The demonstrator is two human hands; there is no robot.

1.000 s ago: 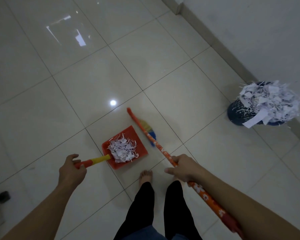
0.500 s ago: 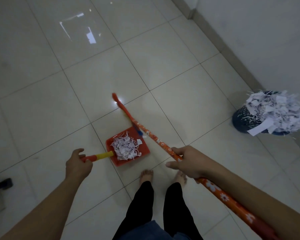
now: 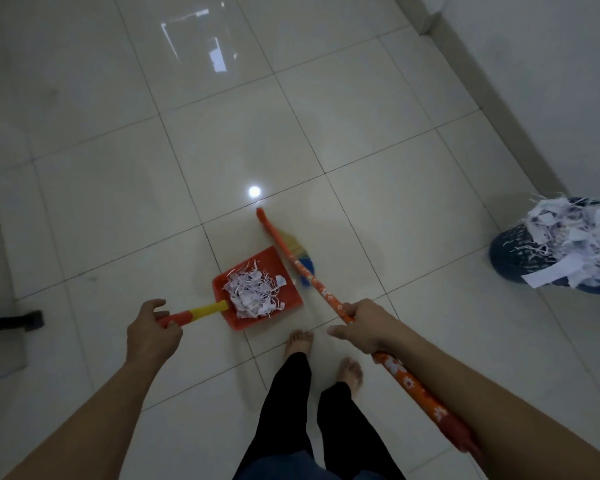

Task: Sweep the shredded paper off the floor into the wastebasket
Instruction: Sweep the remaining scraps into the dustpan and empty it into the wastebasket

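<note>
A red dustpan [image 3: 284,268] lies on the tiled floor just ahead of my feet, with a heap of shredded paper [image 3: 253,294] in it. My left hand [image 3: 151,332] grips its orange-and-yellow handle [image 3: 194,313]. My right hand [image 3: 364,327] grips the orange flowered broom stick [image 3: 312,282]. The broom's straw and blue head [image 3: 300,256] sits at the pan's right edge. The dark wastebasket [image 3: 513,251] stands at the far right by the wall, heaped over the rim with shredded paper [image 3: 575,237].
My bare feet [image 3: 300,341] stand right behind the dustpan. A white wall with a grey skirting [image 3: 499,109] runs along the right. A black object [image 3: 18,320] juts in at the left edge. Glossy tiles stretch ahead.
The broom has swung back down to the dustpan's right edge after being raised. The view has shifted, so the wastebasket sits further right. Both hands keep their grips.
</note>
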